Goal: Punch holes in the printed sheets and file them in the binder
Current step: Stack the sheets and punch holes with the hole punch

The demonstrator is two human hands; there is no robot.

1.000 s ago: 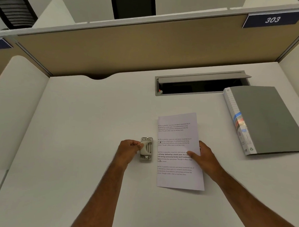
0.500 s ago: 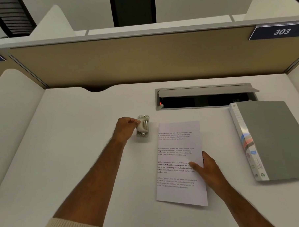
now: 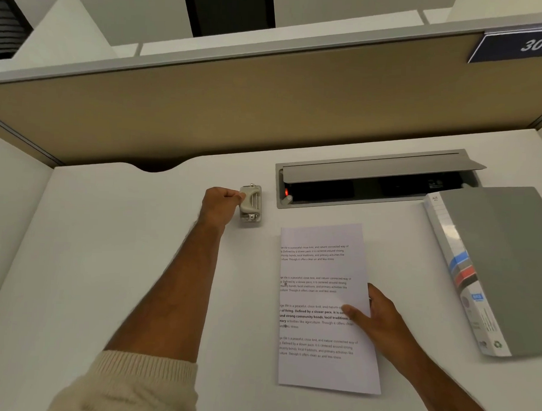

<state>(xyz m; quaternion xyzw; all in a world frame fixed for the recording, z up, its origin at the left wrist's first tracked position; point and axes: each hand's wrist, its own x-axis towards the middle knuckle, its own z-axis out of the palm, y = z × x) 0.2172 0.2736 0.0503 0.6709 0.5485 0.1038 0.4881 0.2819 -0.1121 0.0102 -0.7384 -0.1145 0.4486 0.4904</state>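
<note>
A small beige hole punch (image 3: 251, 204) sits on the white desk (image 3: 106, 260), far from me and just left of the cable box. My left hand (image 3: 221, 206) is closed around its left side. Printed sheets (image 3: 323, 269) lie flat in the middle, with two small punched holes near their left edge. My right hand (image 3: 379, 319) rests with fingers spread on the sheets' right edge. A closed grey binder (image 3: 503, 265) with a white labelled spine lies at the right.
A grey cable box (image 3: 373, 178) with its lid raised is sunk into the desk behind the sheets. A tan partition (image 3: 237, 104) closes off the back, with white side panels left and right. A blue "303" sign (image 3: 519, 45) hangs at the top right.
My left hand has carried the hole punch away from the sheets' left edge to the far side of the desk. My right hand has stayed on the sheets.
</note>
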